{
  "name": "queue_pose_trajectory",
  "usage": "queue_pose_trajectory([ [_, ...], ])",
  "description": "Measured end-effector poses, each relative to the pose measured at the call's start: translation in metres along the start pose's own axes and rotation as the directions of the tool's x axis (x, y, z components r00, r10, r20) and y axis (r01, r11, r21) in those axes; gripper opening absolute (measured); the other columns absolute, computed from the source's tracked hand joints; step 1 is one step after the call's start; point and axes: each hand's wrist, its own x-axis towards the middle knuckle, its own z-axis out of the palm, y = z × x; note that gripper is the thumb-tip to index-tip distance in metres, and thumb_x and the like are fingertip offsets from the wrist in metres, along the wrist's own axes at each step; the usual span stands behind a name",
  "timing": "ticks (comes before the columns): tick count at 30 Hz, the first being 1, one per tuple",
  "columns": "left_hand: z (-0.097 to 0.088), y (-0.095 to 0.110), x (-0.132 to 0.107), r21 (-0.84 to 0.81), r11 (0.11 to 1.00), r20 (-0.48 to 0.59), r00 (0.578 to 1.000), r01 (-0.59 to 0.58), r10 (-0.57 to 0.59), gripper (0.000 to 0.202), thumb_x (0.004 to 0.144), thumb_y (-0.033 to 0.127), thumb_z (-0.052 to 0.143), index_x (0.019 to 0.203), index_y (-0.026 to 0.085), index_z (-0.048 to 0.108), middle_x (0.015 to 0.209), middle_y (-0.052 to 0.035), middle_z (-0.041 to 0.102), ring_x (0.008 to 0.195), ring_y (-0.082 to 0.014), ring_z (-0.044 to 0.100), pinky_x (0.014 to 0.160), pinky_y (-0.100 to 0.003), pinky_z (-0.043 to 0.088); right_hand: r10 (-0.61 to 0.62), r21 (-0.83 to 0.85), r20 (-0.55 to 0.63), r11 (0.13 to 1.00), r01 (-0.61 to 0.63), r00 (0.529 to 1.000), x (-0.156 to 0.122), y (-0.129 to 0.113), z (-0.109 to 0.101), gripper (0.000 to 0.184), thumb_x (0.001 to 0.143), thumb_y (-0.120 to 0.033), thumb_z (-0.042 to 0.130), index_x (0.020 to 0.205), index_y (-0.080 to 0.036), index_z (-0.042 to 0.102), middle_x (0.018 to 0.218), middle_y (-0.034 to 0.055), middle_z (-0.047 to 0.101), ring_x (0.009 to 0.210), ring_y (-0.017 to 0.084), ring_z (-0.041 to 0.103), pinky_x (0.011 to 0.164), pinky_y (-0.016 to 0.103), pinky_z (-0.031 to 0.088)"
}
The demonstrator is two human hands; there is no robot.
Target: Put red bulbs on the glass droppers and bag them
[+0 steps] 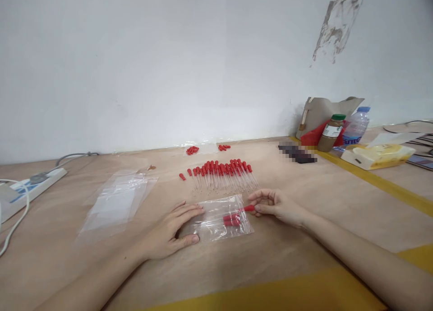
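A small clear plastic bag (219, 218) lies on the wooden table with red-bulbed droppers (232, 220) inside it. My left hand (172, 232) lies flat on the bag's left end, fingers stretched out. My right hand (275, 206) pinches the red bulb of a dropper (249, 207) at the bag's right, open end. Just behind the bag lies a row of several glass droppers with red bulbs (221, 172).
A stack of empty clear bags (117, 202) lies to the left. Loose red bulbs (192, 150) sit near the wall. A power strip (32, 187) is at far left. A jar (331, 132), water bottle (356, 125), paper bag (321, 110) and wipes pack (380, 155) stand at right.
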Motion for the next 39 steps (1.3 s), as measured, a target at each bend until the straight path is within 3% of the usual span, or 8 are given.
queue_pose_trajectory([
  [8, 0.001, -0.001, 0.001, -0.005, 1.0, 0.003, 1.0, -0.006, 0.006, 0.051, 0.084, 0.042, 0.047, 0.13, 0.027, 0.033, 0.132, -0.0039, 0.041, 0.122, -0.0216, 0.035, 0.104, -0.043, 0.023, -0.047, -0.087, -0.109, 0.996, 0.037, 0.993, 0.01, 0.009, 0.023, 0.033, 0.06, -0.036, 0.07, 0.079, -0.016, 0.052, 0.064, -0.0014, 0.06, 0.057, 0.009, 0.057, 0.057, 0.025, 0.047],
  [12, 0.001, -0.001, 0.001, -0.007, 1.0, 0.008, 1.0, 0.006, -0.006, 0.052, 0.084, 0.042, 0.047, 0.131, 0.028, 0.031, 0.133, -0.0036, 0.041, 0.122, -0.0208, 0.035, 0.106, -0.045, 0.02, -0.041, 0.024, 0.051, 0.999, 0.04, 0.998, 0.004, 0.002, 0.022, 0.041, 0.063, -0.032, 0.07, 0.096, -0.017, 0.051, 0.09, 0.0048, 0.062, 0.078, 0.012, 0.06, 0.074, 0.027, 0.047],
  [16, 0.002, -0.003, 0.001, 0.001, 1.0, 0.005, 1.0, 0.003, -0.003, 0.05, 0.085, 0.041, 0.046, 0.131, 0.028, 0.033, 0.132, -0.0037, 0.041, 0.123, -0.021, 0.035, 0.106, -0.045, 0.019, 0.031, -0.018, 0.184, 0.999, -0.028, 0.982, -0.001, -0.005, 0.013, 0.054, 0.066, -0.033, 0.068, 0.111, -0.018, 0.043, 0.088, 0.0048, 0.062, 0.063, 0.01, 0.059, 0.058, 0.023, 0.046],
  [21, 0.002, -0.005, 0.001, 0.032, 0.999, 0.036, 0.999, -0.018, 0.017, 0.049, 0.086, 0.041, 0.043, 0.132, 0.029, 0.032, 0.137, -0.0039, 0.036, 0.125, -0.0221, 0.031, 0.105, -0.047, 0.019, -0.034, -0.306, -0.096, 0.952, 0.003, 0.995, 0.016, -0.006, -0.007, 0.033, 0.067, -0.034, 0.064, 0.092, -0.015, 0.055, 0.069, 0.0006, 0.061, 0.043, 0.005, 0.046, 0.041, 0.019, 0.035],
  [25, 0.0, -0.005, 0.002, 0.059, 0.998, 0.103, 0.995, -0.019, 0.013, 0.042, 0.092, 0.035, 0.031, 0.134, 0.034, 0.025, 0.14, 0.001, 0.031, 0.129, -0.0196, 0.024, 0.106, -0.048, 0.014, -0.26, -0.585, -0.287, 0.809, 0.046, 0.922, 0.053, -0.014, -0.03, 0.015, 0.068, -0.029, 0.059, 0.072, -0.014, 0.06, 0.06, 0.0011, 0.06, 0.051, 0.009, 0.05, 0.049, 0.021, 0.038],
  [30, -0.001, -0.002, 0.001, 0.051, 0.998, 0.112, 0.993, -0.032, 0.026, 0.047, 0.091, 0.037, 0.033, 0.136, 0.033, 0.02, 0.14, 0.001, 0.029, 0.129, -0.0205, 0.024, 0.107, -0.048, 0.012, -0.478, -0.807, -0.329, 0.59, 0.021, 0.814, 0.11, -0.031, -0.047, 0.019, 0.069, -0.032, 0.056, 0.077, -0.017, 0.066, 0.078, 0.0058, 0.065, 0.071, 0.017, 0.056, 0.068, 0.028, 0.041],
  [34, -0.002, 0.001, 0.0, 0.041, 0.999, 0.073, 0.997, -0.003, 0.0, 0.05, 0.091, 0.038, 0.034, 0.137, 0.03, 0.017, 0.141, 0.0005, 0.027, 0.13, -0.0206, 0.02, 0.107, -0.045, 0.015, -0.499, -0.813, -0.346, 0.583, 0.012, 0.794, 0.145, -0.033, -0.05, 0.025, 0.07, -0.035, 0.056, 0.083, -0.017, 0.068, 0.098, 0.01, 0.061, 0.093, 0.023, 0.052, 0.082, 0.032, 0.036],
  [39, -0.001, 0.001, 0.0, 0.059, 0.998, 0.086, 0.996, -0.006, 0.001, 0.048, 0.091, 0.038, 0.033, 0.136, 0.03, 0.02, 0.141, 0.0003, 0.027, 0.131, -0.0208, 0.019, 0.107, -0.046, 0.015, -0.436, -0.763, -0.344, 0.646, 0.023, 0.832, 0.164, -0.026, -0.05, 0.017, 0.067, -0.031, 0.059, 0.067, -0.017, 0.067, 0.077, 0.0063, 0.064, 0.078, 0.019, 0.055, 0.074, 0.028, 0.038],
])
